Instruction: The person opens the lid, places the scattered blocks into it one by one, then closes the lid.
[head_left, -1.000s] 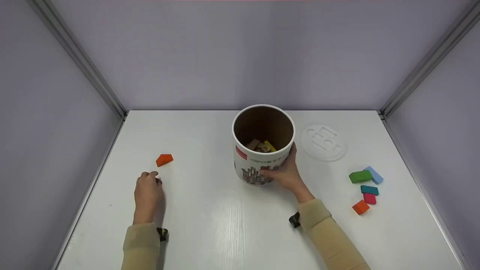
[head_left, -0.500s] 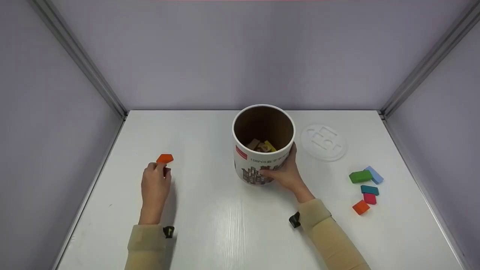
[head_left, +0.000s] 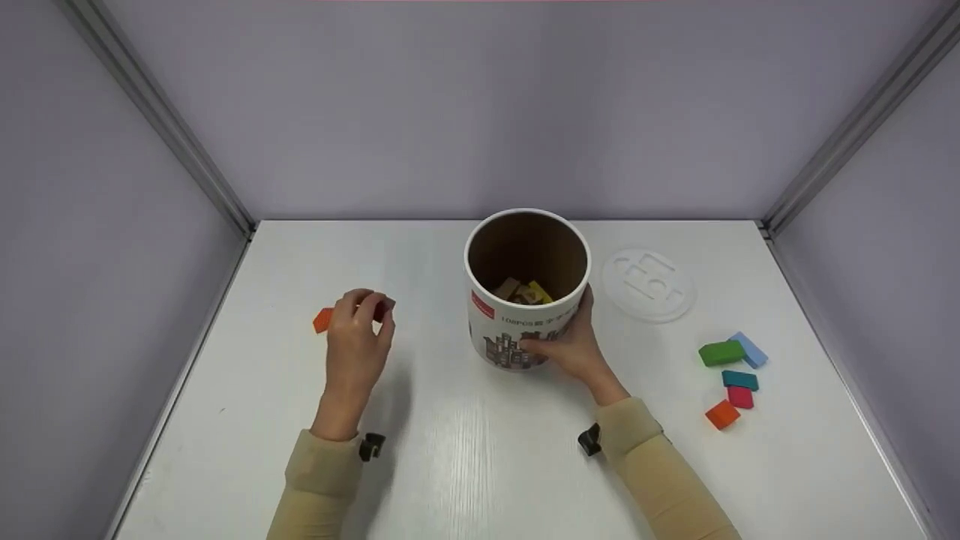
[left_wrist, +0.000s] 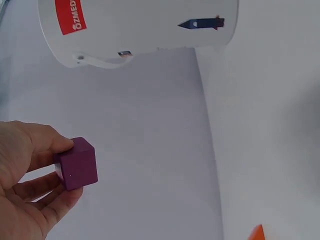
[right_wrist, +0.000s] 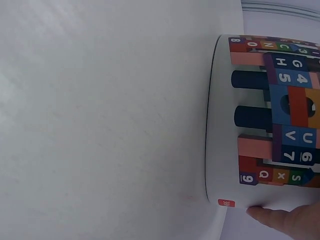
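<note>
Left hand [head_left: 356,337]: thumb and fingers pinched on a purple cube [left_wrist: 77,164], held to the left of the bucket and apart from it. In the head view the hand covers most of the cube; only a dark sliver shows at the fingertips. Its height over the table [head_left: 450,465] cannot be judged.

Right hand [head_left: 574,349]: clamped on the right side of the white printed bucket [head_left: 510,330], thumb across the front; remaining fingers largely hidden behind the wall. Bucket upright, lidless, cut off by the frame in both wrist views. Wooden blocks [head_left: 525,292] lie at the bottom, partly masked by the near rim; count not readable.

Orange piece [head_left: 322,320] just beside the left hand, partly covered by it; only a tip enters the left wrist view.

Right of bucket: pale disc [head_left: 649,285], relief hard to make out. Farther right: green block [head_left: 721,352] overlapping a light blue block [head_left: 750,350], then teal block [head_left: 740,380], pinkish-red block [head_left: 740,397], orange cube [head_left: 722,414].
</note>
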